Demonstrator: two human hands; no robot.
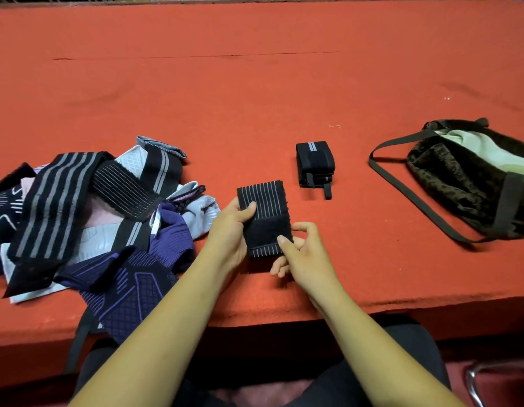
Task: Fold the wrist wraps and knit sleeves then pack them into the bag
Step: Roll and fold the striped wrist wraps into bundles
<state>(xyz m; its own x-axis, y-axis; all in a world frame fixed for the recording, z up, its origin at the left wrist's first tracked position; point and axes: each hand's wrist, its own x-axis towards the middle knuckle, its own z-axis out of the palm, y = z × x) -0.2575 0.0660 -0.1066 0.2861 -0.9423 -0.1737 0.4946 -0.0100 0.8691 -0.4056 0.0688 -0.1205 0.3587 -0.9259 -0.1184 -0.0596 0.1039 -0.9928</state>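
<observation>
Centre frame, my left hand [230, 230] grips the folded wrist wrap [268, 201] and my right hand [305, 254] pinches its lower edge. I judge it soft, light and springy.

Plain orange-red table cloth [255, 83]. Black near wrist wrap [268, 201], thin grey pinstripes. Black far wrist wrap [315, 163], two grey stripes. Right: bag [448, 183], dark brown leopard print, pale green lining. Left: purple-black geometric knit sleeve [131, 289]; black wide wrap [55, 207], grey stripes.

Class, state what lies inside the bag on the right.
Pale green fabric shows in the mouth of the bag, lining or contents I cannot tell; anything deeper is covered.
</observation>
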